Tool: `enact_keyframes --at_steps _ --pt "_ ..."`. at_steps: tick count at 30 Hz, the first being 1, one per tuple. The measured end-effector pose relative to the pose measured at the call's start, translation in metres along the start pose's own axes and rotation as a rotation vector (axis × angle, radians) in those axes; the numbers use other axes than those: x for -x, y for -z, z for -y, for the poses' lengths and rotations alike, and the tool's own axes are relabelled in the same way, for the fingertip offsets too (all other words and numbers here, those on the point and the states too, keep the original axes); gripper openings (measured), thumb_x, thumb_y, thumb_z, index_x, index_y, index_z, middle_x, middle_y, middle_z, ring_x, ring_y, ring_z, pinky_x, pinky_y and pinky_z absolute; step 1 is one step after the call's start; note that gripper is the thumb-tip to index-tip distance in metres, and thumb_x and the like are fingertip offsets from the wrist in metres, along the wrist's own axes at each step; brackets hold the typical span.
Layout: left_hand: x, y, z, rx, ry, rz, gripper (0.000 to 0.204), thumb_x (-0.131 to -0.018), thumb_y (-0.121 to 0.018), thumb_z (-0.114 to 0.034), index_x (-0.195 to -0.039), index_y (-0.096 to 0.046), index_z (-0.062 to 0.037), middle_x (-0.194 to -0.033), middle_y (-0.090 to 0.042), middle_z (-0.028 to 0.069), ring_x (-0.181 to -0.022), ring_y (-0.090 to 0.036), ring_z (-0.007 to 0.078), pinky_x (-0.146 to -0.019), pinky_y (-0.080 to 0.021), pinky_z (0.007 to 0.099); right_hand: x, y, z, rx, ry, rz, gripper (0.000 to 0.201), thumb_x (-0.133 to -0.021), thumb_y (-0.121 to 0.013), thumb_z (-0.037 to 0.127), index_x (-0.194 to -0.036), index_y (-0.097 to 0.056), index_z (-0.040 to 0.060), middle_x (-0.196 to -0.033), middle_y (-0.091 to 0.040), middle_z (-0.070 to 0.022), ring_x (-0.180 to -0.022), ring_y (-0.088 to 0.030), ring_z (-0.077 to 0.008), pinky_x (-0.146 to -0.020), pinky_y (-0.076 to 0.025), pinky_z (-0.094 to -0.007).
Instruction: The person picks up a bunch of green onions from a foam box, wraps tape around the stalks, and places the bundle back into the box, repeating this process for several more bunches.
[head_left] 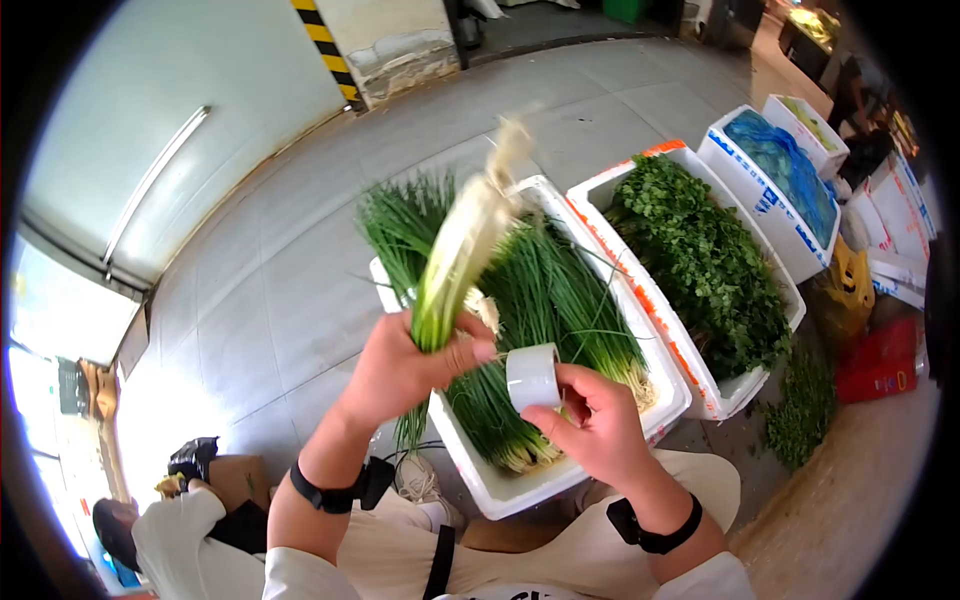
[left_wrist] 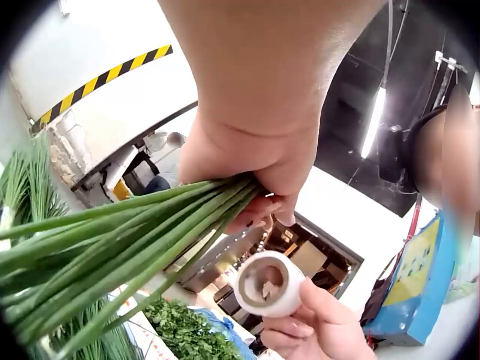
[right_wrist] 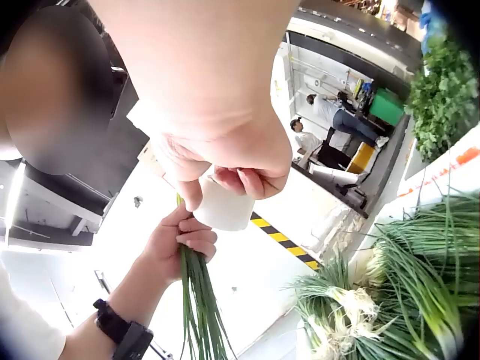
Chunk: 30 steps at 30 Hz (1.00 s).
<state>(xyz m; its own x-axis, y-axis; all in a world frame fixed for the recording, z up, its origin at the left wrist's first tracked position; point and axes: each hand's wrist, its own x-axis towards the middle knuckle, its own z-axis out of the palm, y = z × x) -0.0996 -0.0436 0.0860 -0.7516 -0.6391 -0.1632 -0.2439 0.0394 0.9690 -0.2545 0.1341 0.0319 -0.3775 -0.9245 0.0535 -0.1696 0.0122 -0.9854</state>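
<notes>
A bunch of green onions stands tilted, white root end up, in the left hand, whose fingers curl round the green stalks. In the left wrist view the green leaves fan out below that hand. The right hand holds a roll of white tape close beside the left thumb, fingers and thumb on its rim. In the right wrist view the roll hangs beneath the right hand, next to the left hand.
Below the hands is a white foam box of green onions. To its right stand a box of leafy herbs and a box with a blue bag. Another person is at lower left; a red bag lies at right.
</notes>
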Motion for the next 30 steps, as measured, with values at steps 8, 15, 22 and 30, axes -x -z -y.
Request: enact_keyframes --at_steps 8,15,22,30 --pt "0.091 -0.01 0.025 0.009 -0.074 -0.15 0.021 -0.084 -0.082 -0.006 -0.102 -0.073 -0.0007 -0.067 -0.06 -0.005 -0.063 -0.05 0.0016 -0.058 -0.042 0.0209 0.011 -0.04 0.002 0.062 0.187 0.077 0.032 -0.079 -0.084 0.011 -0.106 -0.069 0.0021 -0.074 -0.054 0.0003 -0.056 -0.04 -0.0058 -0.05 -0.032 -0.0242" --pt "0.116 0.0 0.056 -0.082 -0.066 -0.249 0.026 -0.085 -0.083 -0.017 -0.102 -0.073 -0.0007 -0.082 -0.073 0.0034 -0.071 -0.059 0.0049 -0.068 -0.053 0.0259 0.021 -0.073 0.006 0.239 0.364 0.081 0.028 -0.076 -0.084 0.009 -0.098 -0.067 0.0027 -0.079 -0.062 -0.0089 -0.061 -0.056 -0.0251 -0.053 -0.045 -0.0339" --pt "0.108 -0.003 0.092 -0.115 -0.211 -0.213 0.025 -0.081 -0.082 -0.006 -0.103 -0.072 -0.0012 -0.089 -0.074 0.0101 -0.073 -0.067 0.0128 -0.067 -0.054 0.0286 0.026 -0.085 -0.017 0.478 0.44 0.011 0.025 -0.075 -0.083 0.01 -0.094 -0.068 0.0056 -0.079 -0.066 -0.0074 -0.068 -0.064 -0.0283 -0.06 -0.049 -0.0387" --pt "0.099 -0.002 0.1 -0.232 -0.289 -0.219 0.028 -0.074 -0.076 0.004 -0.1 -0.073 -0.0042 -0.088 -0.072 0.0111 -0.075 -0.07 0.0248 -0.07 -0.055 0.0326 0.024 -0.084 -0.034 0.595 0.482 0.001 0.028 -0.071 -0.082 0.01 -0.095 -0.069 0.0043 -0.082 -0.068 -0.0086 -0.071 -0.064 -0.0276 -0.062 -0.05 -0.039"
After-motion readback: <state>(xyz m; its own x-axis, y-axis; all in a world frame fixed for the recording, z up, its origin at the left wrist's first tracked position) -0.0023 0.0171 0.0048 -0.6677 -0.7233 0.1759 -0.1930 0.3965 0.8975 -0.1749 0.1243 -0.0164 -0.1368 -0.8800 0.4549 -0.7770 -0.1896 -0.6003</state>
